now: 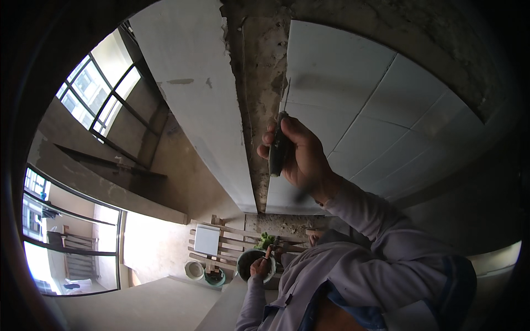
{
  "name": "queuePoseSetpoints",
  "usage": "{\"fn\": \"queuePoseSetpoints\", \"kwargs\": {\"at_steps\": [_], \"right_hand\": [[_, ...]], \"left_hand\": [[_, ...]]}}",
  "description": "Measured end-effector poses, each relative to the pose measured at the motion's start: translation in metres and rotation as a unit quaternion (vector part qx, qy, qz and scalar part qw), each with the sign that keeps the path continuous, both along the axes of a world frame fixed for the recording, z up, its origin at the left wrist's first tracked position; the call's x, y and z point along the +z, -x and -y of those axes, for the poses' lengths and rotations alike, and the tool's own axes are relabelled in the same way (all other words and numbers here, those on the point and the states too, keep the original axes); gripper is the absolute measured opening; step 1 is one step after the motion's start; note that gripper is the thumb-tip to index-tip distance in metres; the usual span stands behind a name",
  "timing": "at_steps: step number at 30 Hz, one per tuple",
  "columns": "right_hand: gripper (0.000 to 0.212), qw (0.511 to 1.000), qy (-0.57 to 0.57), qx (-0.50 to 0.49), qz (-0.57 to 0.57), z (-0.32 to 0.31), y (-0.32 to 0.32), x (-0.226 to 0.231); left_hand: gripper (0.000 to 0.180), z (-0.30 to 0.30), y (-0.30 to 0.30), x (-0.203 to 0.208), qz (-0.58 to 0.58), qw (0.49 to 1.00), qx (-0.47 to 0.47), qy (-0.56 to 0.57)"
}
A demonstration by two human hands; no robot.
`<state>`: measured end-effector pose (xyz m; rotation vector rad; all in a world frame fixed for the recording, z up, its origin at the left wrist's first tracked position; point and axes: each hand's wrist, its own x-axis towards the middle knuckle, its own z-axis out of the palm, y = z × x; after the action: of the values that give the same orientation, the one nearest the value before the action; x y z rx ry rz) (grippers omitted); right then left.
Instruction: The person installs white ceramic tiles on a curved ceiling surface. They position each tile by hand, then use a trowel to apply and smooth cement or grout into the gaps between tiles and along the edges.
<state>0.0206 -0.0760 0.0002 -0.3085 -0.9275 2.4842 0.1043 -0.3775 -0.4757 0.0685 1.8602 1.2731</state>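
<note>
My right hand [302, 151] is raised in front of the wall, fingers wrapped round the dark handle of a hand tool [277, 151]. The tool's thin metal blade points up, seen nearly edge-on, so its kind is unclear. It is close to the left edge of the white wall tiles [337, 71], beside a rough bare strip [259, 83]. Lower down, my left hand [259, 268] is closed at the rim of a dark bucket [247, 258]. A slim brownish piece sticks up from that hand; what it is I cannot make out.
Below lies a slatted wooden pallet [229, 241] with a white tile [206, 239] and green gloves or cloth [265, 240]. Two smaller buckets, one pale [194, 269] and one green-rimmed [215, 277], stand beside it. A smooth pale wall panel [193, 83] and framed windows [105, 88] are at the left.
</note>
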Motion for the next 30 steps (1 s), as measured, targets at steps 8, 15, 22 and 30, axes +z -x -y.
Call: {"fn": "queuePoseSetpoints", "kwargs": {"at_steps": [8,15,22,30], "right_hand": [[0.019,1.000,0.000,0.021,0.002,-0.022,0.015,-0.007],[0.037,0.983,-0.125,0.093,0.099,-0.025,-0.056,-0.075],[0.034,0.534,-0.723,0.406,0.166,-0.024,-0.076,-0.298],[0.016,0.230,-0.837,0.463,-0.181,0.126,-0.054,-0.555]], "left_hand": [[0.034,-0.019,0.006,0.023,-0.064,0.996,-0.051,0.048],[0.084,-0.039,-0.048,0.026,0.194,0.971,-0.107,0.090],[0.108,-0.085,-0.183,0.018,0.179,0.900,-0.289,0.274],[0.084,-0.125,-0.248,-0.026,0.123,0.946,-0.035,0.297]]}}
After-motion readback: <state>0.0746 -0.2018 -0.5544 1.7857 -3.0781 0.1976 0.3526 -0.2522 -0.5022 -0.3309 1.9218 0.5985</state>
